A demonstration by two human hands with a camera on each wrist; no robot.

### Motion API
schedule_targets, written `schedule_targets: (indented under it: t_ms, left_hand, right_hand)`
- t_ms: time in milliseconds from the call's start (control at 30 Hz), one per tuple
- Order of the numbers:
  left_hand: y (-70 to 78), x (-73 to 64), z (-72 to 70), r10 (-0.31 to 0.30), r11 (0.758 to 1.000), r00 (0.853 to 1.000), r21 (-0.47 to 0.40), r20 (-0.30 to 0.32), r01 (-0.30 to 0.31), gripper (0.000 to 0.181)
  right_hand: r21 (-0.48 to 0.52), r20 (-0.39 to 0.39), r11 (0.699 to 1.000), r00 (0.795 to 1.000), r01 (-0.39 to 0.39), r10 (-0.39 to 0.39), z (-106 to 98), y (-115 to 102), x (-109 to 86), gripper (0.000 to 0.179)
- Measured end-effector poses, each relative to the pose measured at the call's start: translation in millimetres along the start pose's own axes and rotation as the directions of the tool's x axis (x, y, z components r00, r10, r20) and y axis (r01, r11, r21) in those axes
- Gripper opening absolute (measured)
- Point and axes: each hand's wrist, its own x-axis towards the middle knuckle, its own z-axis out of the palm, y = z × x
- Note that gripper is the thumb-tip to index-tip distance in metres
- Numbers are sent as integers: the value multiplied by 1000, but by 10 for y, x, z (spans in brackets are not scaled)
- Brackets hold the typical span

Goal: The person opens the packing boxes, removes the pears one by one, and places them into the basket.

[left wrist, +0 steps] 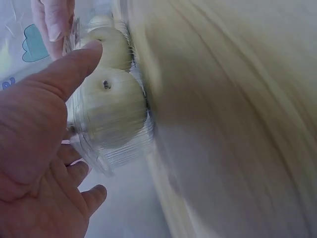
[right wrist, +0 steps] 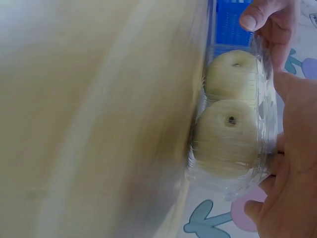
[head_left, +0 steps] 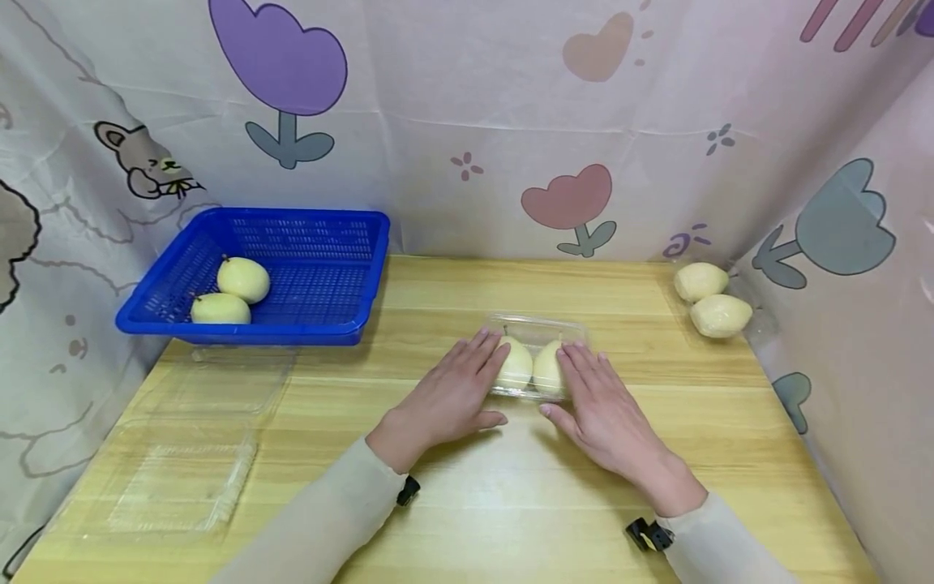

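Note:
Two pale yellow pears (head_left: 516,363) sit side by side in a transparent plastic box (head_left: 538,326) in the middle of the table, its lid down over them. My left hand (head_left: 448,393) lies on the lid's left side, fingers extended. On the right side of the lid rests my right hand (head_left: 606,410), its fingers likewise straight and the thumb apart. In the left wrist view the thumb is near the lid's front edge, before a pear (left wrist: 111,111). The right wrist view shows the box (right wrist: 267,114) upright on the table, with both pears inside.
A blue plastic basket (head_left: 314,331) at the back left holds two pears (head_left: 244,281). In front of it lies an opened transparent box (head_left: 175,487). Another transparent box with two pears (head_left: 721,315) stands at the back right, by the curtain (head_left: 452,65).

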Motion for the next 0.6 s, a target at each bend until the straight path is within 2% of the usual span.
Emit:
schedule_targets:
  t_ms: [200,400,500,600]
  left_hand:
    - [-121,-128,-42,-38,999,999,21,-3,38,104]
    - [-233,-206,-49,-75,997,997,-5,-37,74,105]
    - [-227,-244,-56,-94,995,994,-20,-61,93,103]
    - [-159,-293,-68,-104,993,990,-60,-94,99,99]
  right_hand:
    - [-41,69,998,997,49,-46,37,-84,152,93]
    - [-81,54,989,992,122,-118,91,-156,332,95]
    - [-68,51,989,991,130,-126,108,-186,384,93]
    - [-55,58,990,990,130,-126,118,-217,409,91]
